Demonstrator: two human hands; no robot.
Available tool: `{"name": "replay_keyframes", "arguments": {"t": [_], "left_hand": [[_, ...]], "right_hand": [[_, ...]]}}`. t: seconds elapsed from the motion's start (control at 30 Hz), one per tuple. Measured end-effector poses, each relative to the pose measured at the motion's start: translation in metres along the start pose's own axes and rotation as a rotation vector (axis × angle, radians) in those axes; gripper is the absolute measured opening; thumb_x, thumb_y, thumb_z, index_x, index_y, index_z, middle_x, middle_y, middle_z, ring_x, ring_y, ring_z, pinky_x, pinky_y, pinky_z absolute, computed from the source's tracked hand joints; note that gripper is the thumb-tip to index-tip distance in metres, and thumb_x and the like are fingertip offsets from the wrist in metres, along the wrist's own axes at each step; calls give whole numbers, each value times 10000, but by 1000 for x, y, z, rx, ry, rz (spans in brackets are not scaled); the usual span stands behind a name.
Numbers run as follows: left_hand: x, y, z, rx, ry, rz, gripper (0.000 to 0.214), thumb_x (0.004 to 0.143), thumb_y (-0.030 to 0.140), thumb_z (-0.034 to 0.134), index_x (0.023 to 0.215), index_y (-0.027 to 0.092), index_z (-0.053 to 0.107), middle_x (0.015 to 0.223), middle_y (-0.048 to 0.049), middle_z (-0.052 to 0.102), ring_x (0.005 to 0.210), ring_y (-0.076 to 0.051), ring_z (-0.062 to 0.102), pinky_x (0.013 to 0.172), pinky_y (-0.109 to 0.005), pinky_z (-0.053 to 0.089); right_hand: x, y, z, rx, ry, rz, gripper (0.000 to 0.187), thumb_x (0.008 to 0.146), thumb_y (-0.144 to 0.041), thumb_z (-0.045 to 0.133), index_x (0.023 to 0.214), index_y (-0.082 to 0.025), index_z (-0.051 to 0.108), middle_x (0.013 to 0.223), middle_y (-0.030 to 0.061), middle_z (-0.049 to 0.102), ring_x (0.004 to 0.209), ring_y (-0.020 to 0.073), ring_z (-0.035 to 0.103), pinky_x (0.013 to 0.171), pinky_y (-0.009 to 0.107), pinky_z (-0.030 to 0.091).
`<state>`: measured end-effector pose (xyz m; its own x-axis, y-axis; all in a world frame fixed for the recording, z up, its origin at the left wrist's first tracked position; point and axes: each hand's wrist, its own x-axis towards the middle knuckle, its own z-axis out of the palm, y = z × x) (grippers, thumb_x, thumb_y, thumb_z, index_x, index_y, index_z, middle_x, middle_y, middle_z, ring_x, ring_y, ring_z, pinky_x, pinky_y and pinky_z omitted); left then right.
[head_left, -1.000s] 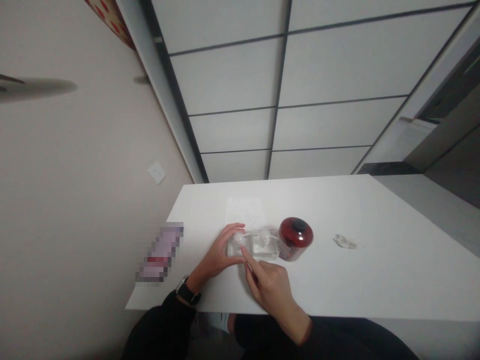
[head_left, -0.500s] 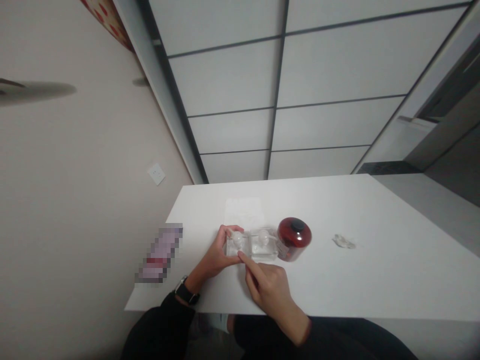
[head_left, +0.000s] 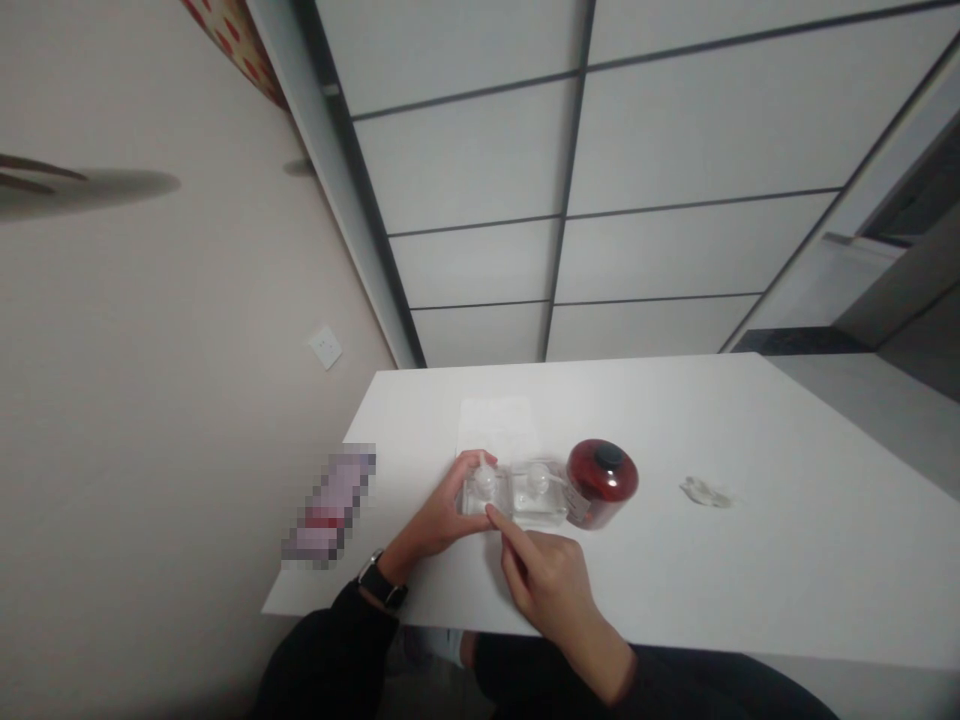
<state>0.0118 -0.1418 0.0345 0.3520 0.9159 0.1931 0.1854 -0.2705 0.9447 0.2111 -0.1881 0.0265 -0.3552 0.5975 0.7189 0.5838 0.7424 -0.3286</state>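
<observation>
My left hand [head_left: 448, 502] is wrapped round the left side of a clear, square-looking pump bottle [head_left: 486, 490] with a rounded clear top. My right hand [head_left: 551, 580] has its index finger stretched out, the tip at the front of that bottle close to my left thumb. Its other fingers are curled, and I see nothing held in them. Just right of the held bottle, a second clear pump bottle [head_left: 538, 500] stands on the white table [head_left: 787, 570]. Beside it is a large bottle of red liquid [head_left: 602, 485] with a black cap. The bases of the clear bottles are hard to make out.
A crumpled white tissue [head_left: 705, 492] lies to the right on the table. Behind the bottles is a flat, pale sheet [head_left: 497, 420]. A blurred-out pinkish item [head_left: 330, 507] lies at the table's left edge, near the wall with a socket [head_left: 325, 347].
The whole view has shifted slightly, so everything appears a little further right. Both hands keep nearly the same pose at the left clear bottle.
</observation>
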Motion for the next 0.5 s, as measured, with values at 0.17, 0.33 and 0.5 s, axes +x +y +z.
{"name": "replay_keyframes", "arguments": {"t": [0.17, 0.33, 0.5], "left_hand": [[0, 4, -4, -18, -27, 5, 728, 836, 459, 869, 1450, 265, 531, 1539, -136, 486, 1477, -352, 418, 1271, -531, 276], [0, 8, -11, -64, -65, 21, 610, 870, 603, 787, 1346, 238, 677, 1621, -142, 469, 1549, -370, 365, 1277, -532, 282], [6, 16, -3, -80, 136, 25, 416, 885, 545, 791, 1077, 189, 696, 1363, -158, 671, 1346, -341, 581, 1177, -489, 410]], "right_hand": [[0, 0, -1, -2, -2, -8, 409, 1033, -97, 378, 1271, -67, 709, 577, -21, 665, 446, 136, 607, 514, 303, 356], [-3, 2, 2, 17, 7, -10, 393, 1028, -95, 402, 1281, -68, 702, 573, -26, 654, 446, 134, 610, 513, 294, 367], [-6, 4, 5, 34, 9, -15, 402, 1004, -76, 426, 1311, -79, 684, 593, -25, 667, 464, 134, 626, 518, 284, 381]]}}
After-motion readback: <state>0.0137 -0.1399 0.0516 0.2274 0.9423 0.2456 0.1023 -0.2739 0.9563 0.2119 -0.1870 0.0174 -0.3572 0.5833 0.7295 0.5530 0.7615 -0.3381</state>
